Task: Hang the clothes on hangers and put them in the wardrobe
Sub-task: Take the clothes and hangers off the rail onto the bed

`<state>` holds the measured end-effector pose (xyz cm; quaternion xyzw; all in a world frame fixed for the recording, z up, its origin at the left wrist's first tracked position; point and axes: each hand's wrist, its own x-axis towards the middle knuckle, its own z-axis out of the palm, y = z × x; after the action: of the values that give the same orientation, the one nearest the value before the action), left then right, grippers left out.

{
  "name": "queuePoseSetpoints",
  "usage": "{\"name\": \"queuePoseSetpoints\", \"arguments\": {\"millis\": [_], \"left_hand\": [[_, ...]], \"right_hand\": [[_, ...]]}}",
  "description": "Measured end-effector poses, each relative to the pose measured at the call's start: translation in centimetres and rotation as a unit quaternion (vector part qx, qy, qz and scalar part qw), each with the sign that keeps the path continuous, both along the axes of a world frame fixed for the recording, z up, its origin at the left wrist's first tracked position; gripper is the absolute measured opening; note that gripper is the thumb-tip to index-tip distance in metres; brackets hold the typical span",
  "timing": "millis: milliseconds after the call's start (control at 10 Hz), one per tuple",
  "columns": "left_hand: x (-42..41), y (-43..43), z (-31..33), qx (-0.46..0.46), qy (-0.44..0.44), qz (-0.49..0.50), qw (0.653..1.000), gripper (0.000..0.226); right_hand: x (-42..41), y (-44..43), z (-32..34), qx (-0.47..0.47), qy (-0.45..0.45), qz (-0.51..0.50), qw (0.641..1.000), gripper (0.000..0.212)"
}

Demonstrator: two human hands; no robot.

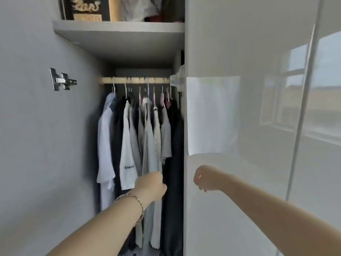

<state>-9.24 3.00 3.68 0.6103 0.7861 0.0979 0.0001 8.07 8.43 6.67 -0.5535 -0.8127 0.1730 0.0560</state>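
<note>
Head view. Wardrobe [144,72] open on the left half, glossy door [249,52] closed on the right. Under the shelf [120,34], clothes [147,137] on hangers [154,97] along the wooden rail [134,80]: white, grey and dark shirts, packed close. Left grip [150,185], bracelet [133,201] at the wrist, inside the opening against the lower part of a grey shirt, fingers curled out of sight behind the hand; cannot tell whether any cloth is pinched. Right grip [204,179] raised before the glossy door, near its edge, fingers curled under, nothing seen in it. Pale sheet [212,115] on the door above. Metal hinge [62,80] on the grey panel [33,154] at left.
</note>
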Motion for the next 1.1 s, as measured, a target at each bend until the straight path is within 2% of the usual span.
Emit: {"name": "queuePoseSetpoints", "arguments": {"millis": [100, 200, 400, 500, 600, 700, 800, 900, 1000, 1100], "left_hand": [[-2.1, 0.2, 1.0, 0.041, 0.007, 0.001, 0.999, 0.023], [-6.8, 1.7, 3.0, 0.050, 0.008, 0.047, 0.998, 0.032], [-14.8, 4.9, 5.4, 0.034, 0.000, 0.078, 0.996, 0.023], [-17.6, 7.1, 6.3, 0.040, -0.006, 0.066, 0.997, 0.024], [-19.2, 9.4, 6.6, 0.056, -0.008, 0.045, 0.997, 0.027], [-20.1, 10.8, 6.6, 0.057, -0.043, 0.028, 0.997, 0.031], [-21.0, 11.5, 6.8, 0.051, -0.075, 0.018, 0.996, 0.028], [-21.5, 11.4, 7.0, 0.045, -0.092, 0.027, 0.994, 0.024], [-21.9, 11.2, 7.1, 0.045, -0.084, 0.036, 0.995, 0.022], [-22.1, 10.9, 7.5, 0.035, -0.073, 0.042, 0.996, 0.023]], "right_hand": [[-3.3, 1.8, 1.6, 0.021, 0.026, 0.027, 0.999, 0.013], [-7.8, 4.4, 3.6, 0.070, 0.071, 0.056, 0.993, 0.009], [-17.4, 7.5, 9.2, 0.199, 0.177, 0.082, 0.960, 0.028], [-22.1, 9.8, 11.7, 0.227, 0.172, 0.046, 0.957, 0.028], [-25.0, 12.5, 12.7, 0.232, 0.148, -0.015, 0.961, 0.015], [-26.5, 15.6, 13.4, 0.216, 0.159, -0.046, 0.962, 0.019], [-27.1, 17.8, 13.6, 0.199, 0.170, -0.053, 0.964, 0.012], [-27.6, 18.7, 13.4, 0.249, 0.120, -0.099, 0.956, 0.030], [-28.4, 18.5, 12.8, 0.370, -0.044, -0.097, 0.923, 0.041], [-28.5, 18.6, 13.1, 0.396, -0.095, -0.040, 0.913, 0.036]]}}
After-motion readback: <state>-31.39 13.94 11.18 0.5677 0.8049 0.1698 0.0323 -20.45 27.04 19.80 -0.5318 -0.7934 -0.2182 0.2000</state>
